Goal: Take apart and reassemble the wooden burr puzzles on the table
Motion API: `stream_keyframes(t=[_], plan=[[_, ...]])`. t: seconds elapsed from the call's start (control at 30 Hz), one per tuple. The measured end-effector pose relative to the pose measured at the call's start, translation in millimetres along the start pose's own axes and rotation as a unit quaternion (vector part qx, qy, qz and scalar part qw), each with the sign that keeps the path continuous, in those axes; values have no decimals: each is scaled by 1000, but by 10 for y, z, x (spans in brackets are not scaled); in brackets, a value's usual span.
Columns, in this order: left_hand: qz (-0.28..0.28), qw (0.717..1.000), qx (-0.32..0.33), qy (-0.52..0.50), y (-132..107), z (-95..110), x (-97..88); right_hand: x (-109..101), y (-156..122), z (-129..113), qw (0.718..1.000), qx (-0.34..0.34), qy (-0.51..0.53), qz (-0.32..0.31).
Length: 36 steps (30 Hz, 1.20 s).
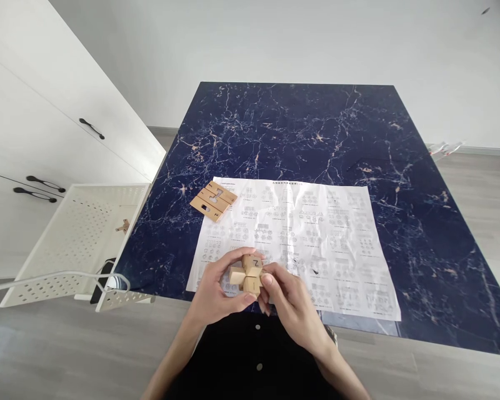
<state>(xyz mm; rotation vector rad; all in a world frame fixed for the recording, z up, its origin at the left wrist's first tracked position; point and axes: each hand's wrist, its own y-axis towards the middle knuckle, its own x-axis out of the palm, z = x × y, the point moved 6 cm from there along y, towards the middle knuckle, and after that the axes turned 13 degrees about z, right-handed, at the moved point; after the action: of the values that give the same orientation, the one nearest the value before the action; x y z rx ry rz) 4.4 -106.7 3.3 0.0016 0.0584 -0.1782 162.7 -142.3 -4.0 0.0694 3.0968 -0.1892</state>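
A small wooden interlocking puzzle of crossed numbered bars is held over the near edge of the table. My left hand wraps round its left side, thumb and fingers closed on it. My right hand grips its right side with fingertips pressed against the wood. Under the puzzle lies a white instruction sheet printed with many small diagrams. Three loose flat wooden puzzle pieces with notches and numbers lie side by side at the sheet's upper left corner.
The dark blue marble-patterned table stretches away to a white wall. A white perforated rack with a small wooden piece on it stands left of the table. White cabinets with black handles are further left.
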Motion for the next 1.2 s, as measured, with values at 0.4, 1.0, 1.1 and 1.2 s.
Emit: stream_keyframes(t=[0.4, 1.0, 1.1, 1.2], plan=[[1, 997, 81, -13, -24, 59, 12, 129, -40, 84, 945, 191, 194, -184], [7, 997, -50, 65, -78, 172, 51, -196, -22, -10, 997, -63, -30, -19], [33, 992, -83, 94, -109, 202, 98, -197, -26, -2, 992, -97, -80, 4], [53, 990, -74, 106, -109, 243, 128, -181, -23, 2, 991, -107, -78, -1]])
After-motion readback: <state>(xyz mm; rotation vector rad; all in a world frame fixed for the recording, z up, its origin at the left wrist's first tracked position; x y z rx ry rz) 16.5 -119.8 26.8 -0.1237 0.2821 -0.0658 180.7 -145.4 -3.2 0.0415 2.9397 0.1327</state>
